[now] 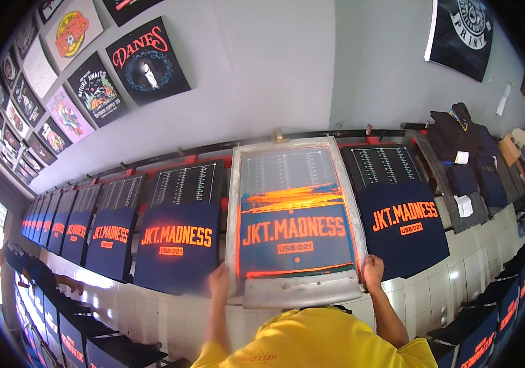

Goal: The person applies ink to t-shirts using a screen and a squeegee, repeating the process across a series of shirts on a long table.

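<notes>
A silk-screen frame [233, 184] with a pale metal rim lies in front of me over a navy fabric panel. Orange ink [299, 197] is smeared across its mesh, and orange lettering shows through below. Along the near end rests a wide grey metal squeegee [302, 291], with a line of orange ink at its far edge. My left hand [219, 282], slightly blurred, is closed on the frame's near left corner. On the near right side, my right hand [373, 270] has its fingers wrapped round the rim. Whether the frame touches the fabric cannot be told.
Navy panels with orange print [176, 245] lie on black boards in a row running left; another printed panel [405, 224] is at right. A rail [201, 149] runs behind them. More panels [69, 337] hang lower left, near another person [29, 264]. Dark garments [459, 138] are piled far right.
</notes>
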Tool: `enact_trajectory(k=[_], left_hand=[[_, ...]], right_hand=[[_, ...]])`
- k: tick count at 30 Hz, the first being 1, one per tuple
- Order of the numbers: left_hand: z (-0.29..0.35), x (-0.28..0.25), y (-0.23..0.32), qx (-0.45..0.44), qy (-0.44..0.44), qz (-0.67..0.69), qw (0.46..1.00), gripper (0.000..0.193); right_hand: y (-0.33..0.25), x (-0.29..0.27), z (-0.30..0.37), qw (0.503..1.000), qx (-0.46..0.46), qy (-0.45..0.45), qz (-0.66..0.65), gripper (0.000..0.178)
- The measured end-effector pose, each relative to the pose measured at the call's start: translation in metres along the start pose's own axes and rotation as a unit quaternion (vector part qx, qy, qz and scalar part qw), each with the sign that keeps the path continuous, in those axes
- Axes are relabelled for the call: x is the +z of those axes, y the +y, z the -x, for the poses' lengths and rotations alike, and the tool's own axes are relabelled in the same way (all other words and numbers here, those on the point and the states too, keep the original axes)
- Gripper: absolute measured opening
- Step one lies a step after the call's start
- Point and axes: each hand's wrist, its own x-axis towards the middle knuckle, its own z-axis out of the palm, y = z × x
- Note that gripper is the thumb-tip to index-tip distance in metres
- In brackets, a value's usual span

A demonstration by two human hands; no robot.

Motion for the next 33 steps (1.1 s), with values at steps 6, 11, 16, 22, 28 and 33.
enact_trajectory(k=[6,11,16,22,28,33], left_hand=[[-0.006,-0.012,-0.002,-0.010,-0.018,-0.040,0.999,0.036],[-0.032,-0.015,-0.044,0.034,-0.045,-0.103,0.993,0.033],[-0.036,-0.017,-0.045,0.035,-0.056,-0.159,0.985,0.032],[-0.032,-0.016,-0.036,0.044,-0.047,-0.131,0.989,0.031],[-0.024,-0.011,-0.040,0.111,-0.001,-0.121,0.986,0.032],[-0.016,-0.005,-0.023,0.062,0.011,-0.117,0.991,0.034]], right_hand=[[-0.022,-0.003,0.006,0.998,-0.049,0.004,0.031,0.030],[-0.035,-0.004,0.006,0.998,0.003,-0.020,0.062,0.031],[-0.036,0.001,0.008,0.996,-0.020,0.004,0.091,0.032],[-0.022,0.008,0.002,0.997,-0.022,0.004,0.077,0.032],[-0.032,0.005,0.005,0.997,-0.001,-0.021,0.071,0.035],[-0.034,0.001,0.003,0.998,0.005,-0.037,0.058,0.036]])
